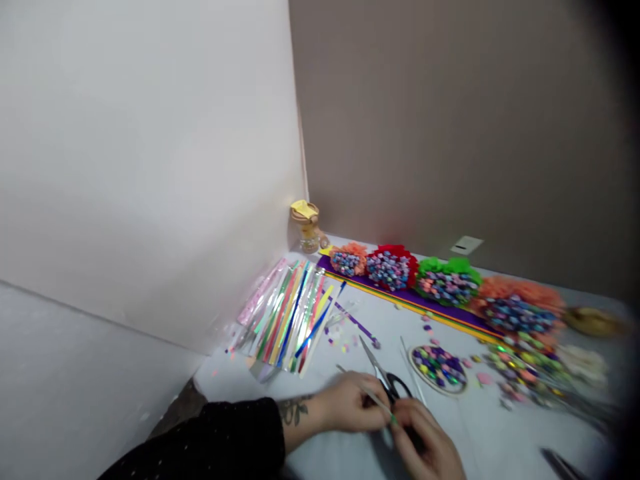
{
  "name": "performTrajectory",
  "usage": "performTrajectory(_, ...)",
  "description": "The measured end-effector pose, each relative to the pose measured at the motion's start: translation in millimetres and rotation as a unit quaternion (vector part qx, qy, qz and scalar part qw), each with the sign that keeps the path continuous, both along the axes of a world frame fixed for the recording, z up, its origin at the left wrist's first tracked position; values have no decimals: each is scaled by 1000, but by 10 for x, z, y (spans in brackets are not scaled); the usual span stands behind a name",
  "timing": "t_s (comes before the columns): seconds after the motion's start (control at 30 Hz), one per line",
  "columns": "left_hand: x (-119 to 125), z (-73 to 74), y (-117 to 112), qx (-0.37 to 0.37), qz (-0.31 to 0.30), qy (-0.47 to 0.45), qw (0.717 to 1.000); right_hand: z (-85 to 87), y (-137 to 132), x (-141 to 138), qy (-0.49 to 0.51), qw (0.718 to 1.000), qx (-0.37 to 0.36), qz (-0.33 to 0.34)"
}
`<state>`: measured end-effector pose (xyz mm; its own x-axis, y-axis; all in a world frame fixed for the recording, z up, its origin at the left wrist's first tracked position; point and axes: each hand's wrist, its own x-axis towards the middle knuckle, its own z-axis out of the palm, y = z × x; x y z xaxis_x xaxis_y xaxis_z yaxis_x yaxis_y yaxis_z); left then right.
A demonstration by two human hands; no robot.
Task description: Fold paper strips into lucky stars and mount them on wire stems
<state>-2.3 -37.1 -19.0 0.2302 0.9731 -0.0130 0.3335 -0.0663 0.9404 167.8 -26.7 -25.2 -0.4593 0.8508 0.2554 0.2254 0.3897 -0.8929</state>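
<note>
Craft table with scissors, paper strips

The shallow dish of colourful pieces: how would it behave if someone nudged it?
The dish would probably slide rather than tip, being low and wide. Its small pieces look loosely heaped, so some might spill.

No legible text; dark mark on white card unreadable.

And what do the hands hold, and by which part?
A thin pale strip: the left hand holds it along its length, the right hand near its green end.
</note>
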Motion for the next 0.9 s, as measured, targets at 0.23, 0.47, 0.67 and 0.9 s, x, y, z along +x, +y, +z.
performTrajectory(0.23,82,111,-49,3,56,-15,998,128,53,20,-29,997,-52,-51)
performTrajectory(0.47,249,190,-367,69,157,3,985,114,-13,-29,30,999,3,-30)
performTrajectory(0.67,318,8,-619,89,264,30,960,-15,-56,-16,67,994,10,-82)
performTrajectory(0.9,196,-33,-669,58,337,45,939,-114,-125,-110,60,995,28,-76)
